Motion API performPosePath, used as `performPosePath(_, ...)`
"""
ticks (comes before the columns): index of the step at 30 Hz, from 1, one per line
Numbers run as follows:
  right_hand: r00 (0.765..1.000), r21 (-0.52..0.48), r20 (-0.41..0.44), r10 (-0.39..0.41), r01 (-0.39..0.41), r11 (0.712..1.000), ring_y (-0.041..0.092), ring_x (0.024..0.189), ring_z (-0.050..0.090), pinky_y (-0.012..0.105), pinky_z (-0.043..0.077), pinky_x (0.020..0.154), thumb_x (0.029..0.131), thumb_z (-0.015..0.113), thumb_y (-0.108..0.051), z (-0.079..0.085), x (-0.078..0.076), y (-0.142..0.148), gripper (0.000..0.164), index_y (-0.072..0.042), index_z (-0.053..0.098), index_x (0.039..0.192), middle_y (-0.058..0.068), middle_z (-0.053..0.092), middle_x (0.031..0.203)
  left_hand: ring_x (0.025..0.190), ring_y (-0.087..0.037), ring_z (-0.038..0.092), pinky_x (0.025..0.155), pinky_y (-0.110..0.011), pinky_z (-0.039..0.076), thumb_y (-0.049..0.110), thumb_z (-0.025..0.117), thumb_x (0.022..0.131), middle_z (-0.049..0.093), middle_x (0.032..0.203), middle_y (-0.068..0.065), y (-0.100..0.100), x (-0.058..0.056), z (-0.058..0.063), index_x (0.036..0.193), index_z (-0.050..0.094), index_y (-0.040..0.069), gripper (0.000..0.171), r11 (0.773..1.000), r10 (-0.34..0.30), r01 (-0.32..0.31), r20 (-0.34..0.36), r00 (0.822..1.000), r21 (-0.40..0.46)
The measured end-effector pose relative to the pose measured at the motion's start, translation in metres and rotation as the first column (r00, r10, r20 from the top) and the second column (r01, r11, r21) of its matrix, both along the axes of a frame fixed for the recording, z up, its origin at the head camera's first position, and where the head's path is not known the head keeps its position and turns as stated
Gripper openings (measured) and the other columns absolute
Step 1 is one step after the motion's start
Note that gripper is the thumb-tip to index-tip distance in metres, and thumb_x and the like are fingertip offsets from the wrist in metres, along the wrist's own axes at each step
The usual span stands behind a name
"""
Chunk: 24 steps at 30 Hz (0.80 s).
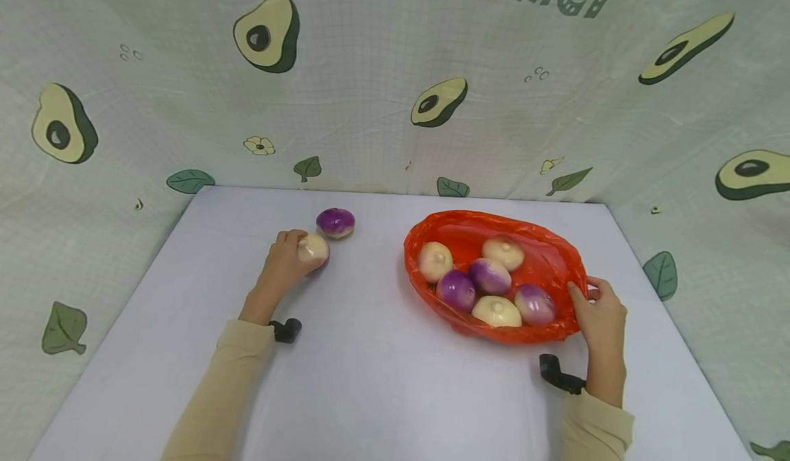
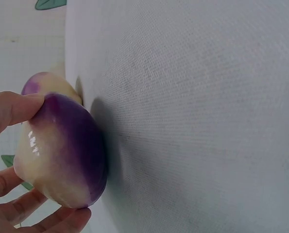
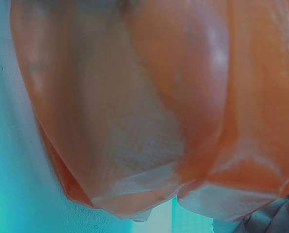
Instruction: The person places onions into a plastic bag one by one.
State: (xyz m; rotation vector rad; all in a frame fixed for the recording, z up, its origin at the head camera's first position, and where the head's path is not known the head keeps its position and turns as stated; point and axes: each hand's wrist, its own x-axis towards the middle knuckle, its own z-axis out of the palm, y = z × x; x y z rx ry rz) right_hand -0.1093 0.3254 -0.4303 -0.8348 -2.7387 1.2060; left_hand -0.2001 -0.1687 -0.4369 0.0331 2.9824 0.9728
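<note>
My left hand [image 1: 285, 263] grips a glossy purple-and-white onion [image 2: 61, 150], with the thumb on one side and the fingers on the other. It is low over the table; I cannot tell whether it touches. Just beyond it lies a second onion [image 1: 336, 222], purple side up. At the right, a red plastic bag [image 1: 549, 238] stands with its mouth spread wide and several purple-and-white onions [image 1: 490, 276] inside. My right hand [image 1: 601, 317] pinches the bag's right rim. In the right wrist view the orange-looking bag [image 3: 149, 145] fills most of the picture.
The white table [image 1: 364, 392] carries the onions and the bag. Behind it hangs a pale cloth [image 1: 364, 90] printed with avocados and leaves. A small black camera mount [image 1: 286, 331] sits on the left wrist, another camera mount [image 1: 558, 375] on the right.
</note>
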Motion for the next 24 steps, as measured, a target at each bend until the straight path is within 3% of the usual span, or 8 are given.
performPosePath(17, 1.000, -0.003, -0.001, -0.005, 0.005, 1.000, 0.042, 0.110, 0.047, 0.052, 0.047, 0.089, 0.095, 0.040, -0.046, 0.0006, 0.0012, -0.0004, 0.069, -0.002, 0.025, 0.144, 0.030, 0.041, 0.130, 0.115, -0.045, 0.043, 0.098, -0.058, 0.037, 0.028, 0.069, 0.080, 0.040, 0.126, -0.027, -0.0007, 0.0025, -0.0025, 0.127, 0.041, -0.004, 0.064, 1.000, 0.015, -0.015, -0.017, 1.000, 0.004)
performPosePath(24, 1.000, -0.005, 0.000, -0.009, 0.009, 1.000, 0.042, 0.110, 0.048, 0.052, 0.047, 0.089, 0.095, 0.040, -0.046, 0.0013, 0.0006, -0.0007, 0.069, -0.001, 0.025, 0.144, 0.030, 0.041, 0.129, 0.113, -0.045, 0.044, 0.096, -0.058, 0.038, 0.027, 0.070, 0.080, 0.041, 0.125, -0.026, 0.0002, 0.0041, -0.0007, 0.127, 0.042, -0.004, 0.062, 1.000, 0.002, -0.002, -0.059, 0.998, -0.001)
